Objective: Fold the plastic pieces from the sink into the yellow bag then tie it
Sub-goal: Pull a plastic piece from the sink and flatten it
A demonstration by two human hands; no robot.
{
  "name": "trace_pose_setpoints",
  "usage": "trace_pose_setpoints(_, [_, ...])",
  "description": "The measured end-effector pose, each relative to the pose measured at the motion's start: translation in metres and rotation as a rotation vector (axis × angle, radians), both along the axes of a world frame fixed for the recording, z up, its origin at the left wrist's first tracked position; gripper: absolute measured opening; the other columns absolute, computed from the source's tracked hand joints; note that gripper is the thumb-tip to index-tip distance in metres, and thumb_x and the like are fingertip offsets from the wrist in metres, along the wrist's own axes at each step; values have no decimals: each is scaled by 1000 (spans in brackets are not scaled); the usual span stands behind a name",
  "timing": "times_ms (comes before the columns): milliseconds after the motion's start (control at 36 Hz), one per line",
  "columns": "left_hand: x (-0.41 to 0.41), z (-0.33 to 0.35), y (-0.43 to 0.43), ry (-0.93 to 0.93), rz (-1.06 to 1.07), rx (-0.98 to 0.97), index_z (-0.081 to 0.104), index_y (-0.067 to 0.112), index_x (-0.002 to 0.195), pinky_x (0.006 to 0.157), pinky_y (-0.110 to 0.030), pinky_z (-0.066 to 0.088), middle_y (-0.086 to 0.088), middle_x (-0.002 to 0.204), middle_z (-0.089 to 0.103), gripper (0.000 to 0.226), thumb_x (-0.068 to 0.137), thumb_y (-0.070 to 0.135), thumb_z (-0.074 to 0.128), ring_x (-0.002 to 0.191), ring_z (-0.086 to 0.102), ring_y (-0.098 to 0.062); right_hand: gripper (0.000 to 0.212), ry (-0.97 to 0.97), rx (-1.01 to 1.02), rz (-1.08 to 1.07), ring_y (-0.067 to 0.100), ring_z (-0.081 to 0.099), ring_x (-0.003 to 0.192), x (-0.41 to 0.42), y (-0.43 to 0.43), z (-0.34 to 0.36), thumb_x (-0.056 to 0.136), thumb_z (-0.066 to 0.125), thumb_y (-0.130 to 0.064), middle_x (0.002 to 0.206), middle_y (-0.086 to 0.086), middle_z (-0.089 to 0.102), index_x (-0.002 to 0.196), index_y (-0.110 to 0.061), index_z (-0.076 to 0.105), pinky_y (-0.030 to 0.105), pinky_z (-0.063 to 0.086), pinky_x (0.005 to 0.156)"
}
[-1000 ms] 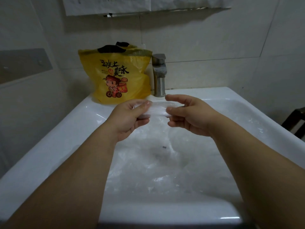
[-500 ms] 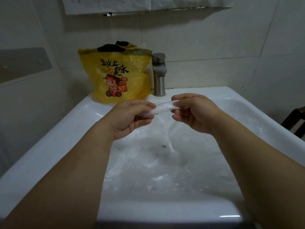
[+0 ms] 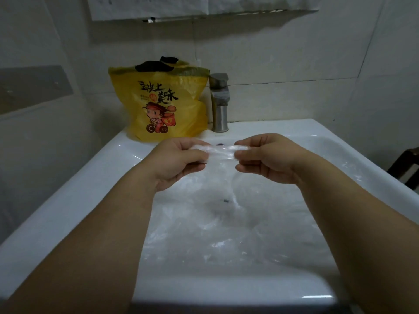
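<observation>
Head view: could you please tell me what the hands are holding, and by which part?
One clear plastic piece, bunched into a strip: the left hand pinches its left end, the right hand its right end, above the sink.

Clear plastic pieces [image 3: 226, 234] blur together, hiding the sink [image 3: 68, 200] floor

Both forearms stretched out front, left hand [image 3: 179, 160] and right hand [image 3: 269, 160] level and close together, each pinching an end of the plastic piece [image 3: 221, 151], fingers curled.

The yellow bag [image 3: 161, 105] bears black brush characters, seemingly "舌尖上美味".
</observation>
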State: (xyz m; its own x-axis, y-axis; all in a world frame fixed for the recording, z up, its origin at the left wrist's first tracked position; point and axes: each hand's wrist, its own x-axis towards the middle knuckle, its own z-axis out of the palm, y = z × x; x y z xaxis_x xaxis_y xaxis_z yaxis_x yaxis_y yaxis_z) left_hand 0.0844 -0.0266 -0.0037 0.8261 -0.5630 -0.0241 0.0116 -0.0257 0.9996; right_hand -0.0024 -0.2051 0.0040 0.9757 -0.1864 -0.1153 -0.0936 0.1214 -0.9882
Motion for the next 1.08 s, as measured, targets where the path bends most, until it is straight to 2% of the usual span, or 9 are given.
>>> trace_pose_setpoints(111, [-1, 1, 0, 14, 10, -5, 70, 10, 90, 60, -15, 54, -7, 80, 68, 16, 88, -3, 62, 66, 66, -7, 13, -23, -29, -11, 16, 66, 65, -1, 2, 0, 86, 60, 8, 86, 12, 66, 92, -2, 66, 24, 59, 63])
trace_pose_setpoints(278, [-5, 5, 4, 23, -70, 56, 69, 13, 98, 58, -17, 56, -10, 77, 72, 16, 93, 2, 58, 60, 65, -8, 13, -60, -62, -14, 14, 65, 59, -2, 2, -1, 89, 57, 6, 81, 13, 64, 91, -5, 65, 23, 57, 56])
trace_pose_setpoints(500, [-8, 12, 4, 128, -108, -209, 68, 7, 90, 54, -18, 56, -8, 66, 67, 27, 93, -8, 46, 55, 63, -9, 14, -178, 23, 9, 13, 62, 53, -4, 3, 3, 91, 55, 4, 65, 11, 67, 97, -4, 64, 25, 57, 55])
trace_pose_setpoints(667, [-9, 13, 2, 146, -102, -246, 76, 10, 64, 52, -18, 55, -8, 65, 66, 12, 75, 15, 73, 53, 62, -8, 18, -227, 77, 23, 14, 62, 51, -3, 4, 4, 91, 51, 9, 60, 9, 66, 91, -3, 65, 26, 57, 56])
trace_pose_setpoints(833, [-6, 9, 2, 68, -63, -194, 67, 7, 91, 55, -16, 55, -4, 64, 66, 12, 91, 1, 56, 57, 64, -7, 19, -193, 90, 43, 16, 63, 52, -3, 3, 4, 85, 53, 15, 54, 9, 63, 84, 1, 66, 28, 59, 59])
trace_pose_setpoints(889, [-5, 8, 4, 41, -64, -165, 67, 9, 95, 56, -16, 55, -3, 65, 66, 14, 89, 0, 58, 58, 64, -7, 8, -193, 70, 83, 15, 65, 55, -4, 4, 5, 77, 64, 6, 58, 7, 66, 81, 1, 68, 28, 60, 62])
trace_pose_setpoints(972, [-4, 7, 4, -7, -46, -116, 67, 10, 95, 58, -15, 55, -1, 65, 67, 14, 88, 0, 61, 59, 64, -6, 15, -161, -12, 113, 12, 66, 61, -4, 4, 3, 73, 69, -13, 64, 5, 68, 82, -1, 68, 26, 60, 65])
trace_pose_setpoints(1028, [-3, 7, 4, -3, -32, -119, 67, 8, 93, 57, -15, 55, -2, 67, 67, 12, 86, -1, 62, 59, 64, -6, 5, -136, -30, 77, 14, 66, 63, -2, 3, 2, 81, 66, -3, 74, 10, 66, 84, 0, 67, 24, 59, 63])
trace_pose_setpoints(1083, [-2, 6, 3, -3, -21, -120, 67, 6, 92, 57, -15, 54, -3, 71, 66, 11, 85, -2, 63, 60, 64, -6, 9, -101, -30, 56, 16, 65, 65, -2, 2, 1, 83, 63, 5, 83, 14, 63, 89, -1, 64, 23, 58, 62])
